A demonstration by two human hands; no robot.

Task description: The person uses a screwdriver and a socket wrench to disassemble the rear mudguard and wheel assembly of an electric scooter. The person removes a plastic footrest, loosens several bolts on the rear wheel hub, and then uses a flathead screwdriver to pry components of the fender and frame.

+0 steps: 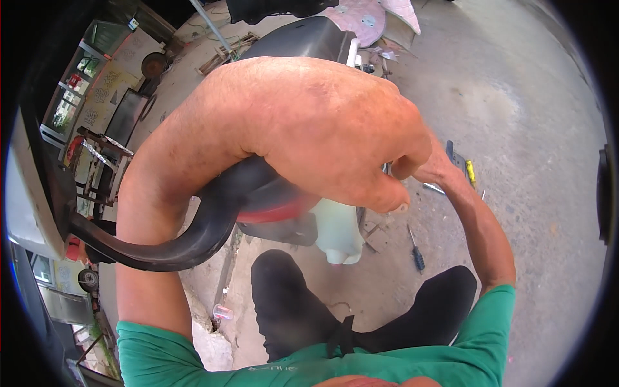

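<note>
My left hand point(342, 135) fills the middle of the view, close up, with its fingers curled and the thumb near them. A sliver of metal shows between thumb and fingers; what they hold, if anything, is hidden. My right hand point(429, 164) reaches in from the right and is mostly covered by the left one, so its fingers do not show. Below the left hand are a dark vehicle-like body with a red strip point(274, 211) and a pale green translucent plastic container point(338, 232). A curved black bar point(174, 251) passes in front of my left arm.
On the concrete floor at right lie a screwdriver point(416, 250), a yellow-handled tool point(471, 173) and a shiny metal tool point(434, 188). A black, seat-like cover point(300, 40) rises beyond my hands. A clear plastic cup point(223, 312) lies lower left. My knees are spread below.
</note>
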